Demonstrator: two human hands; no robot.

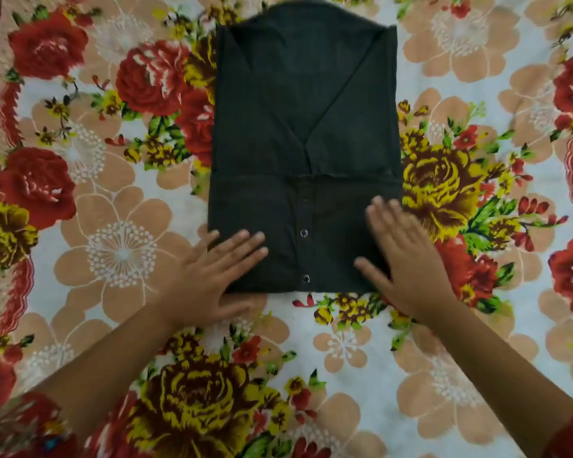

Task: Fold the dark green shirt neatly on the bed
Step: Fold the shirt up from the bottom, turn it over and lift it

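The dark green shirt (305,127) is lying in the middle of the bed (477,375), a little toward the far side. It is already making a narrow rectangle with its sides turned in. The near part is lying doubled over the rest, and two snap buttons (304,233) are showing on this near layer.

The left hand (212,269) is resting flat on the near left corner, with fingers straight and spread and the palm partly on the sheet (123,252). The right hand (401,256) is lying flat on the near right edge; it is blurred, but its fingers are looking straight. Both hands are holding nothing and are staying well apart.

The cloth is looking light, soft and limp, so it is probably creasing easily and slipping over itself. For another fold, the best hold is likely at the two near corners, pinching all layers together.

The sheet, flowered in red, yellow and beige, is filling the whole view. Nothing of the room is showing.
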